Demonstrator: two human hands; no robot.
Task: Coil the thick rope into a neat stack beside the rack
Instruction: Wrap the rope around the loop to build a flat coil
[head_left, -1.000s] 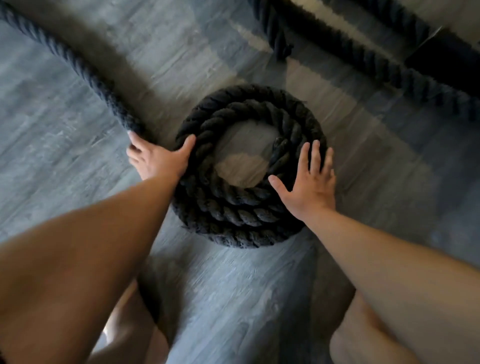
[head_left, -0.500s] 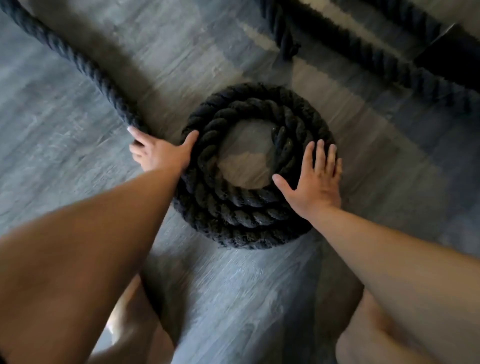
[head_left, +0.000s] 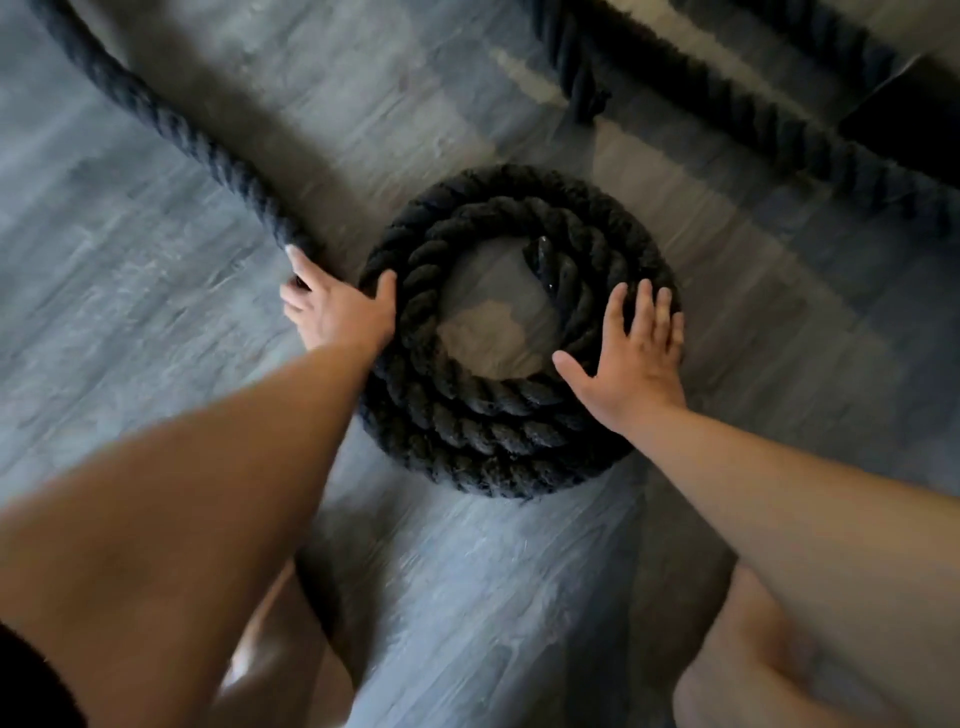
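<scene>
Both hands on the rope coil, free length running off past the left hand

The thick black rope (head_left: 519, 426) sits as a round stacked coil on the grey plank floor (head_left: 130, 338), directly between the two hands. Several turns are piled up, w/ a patch of bare floor showing in the middle and a shiny capped rope end (head_left: 545, 260) poking into that hole on the side nearer the right hand.

Open room: bare floor spreads wide to the outside of the left hand and also toward the person, below both wrists. Beyond the right hand's fingertips there's a strip of clear floor, then another run of dark rope (head_left: 779, 130) crossing diagonally, well apart from the coil. Past that, at the far corner, a dark block-like shape (too dim to say what it is).

Left hand (head_left: 337, 312): palm down at the coil's outer edge, thumb pressed against the outermost turn, fingers reaching out over the free length that leads away from the coil to the far left. Whether the fingers wrap that rope or just lie on it – can't tell.

Right hand (head_left: 631, 358): flat and spread wide, fingers extended, palm resting on top of the coil's turns, gripping nothing. Both forearms extended forward, approx. straight
</scene>
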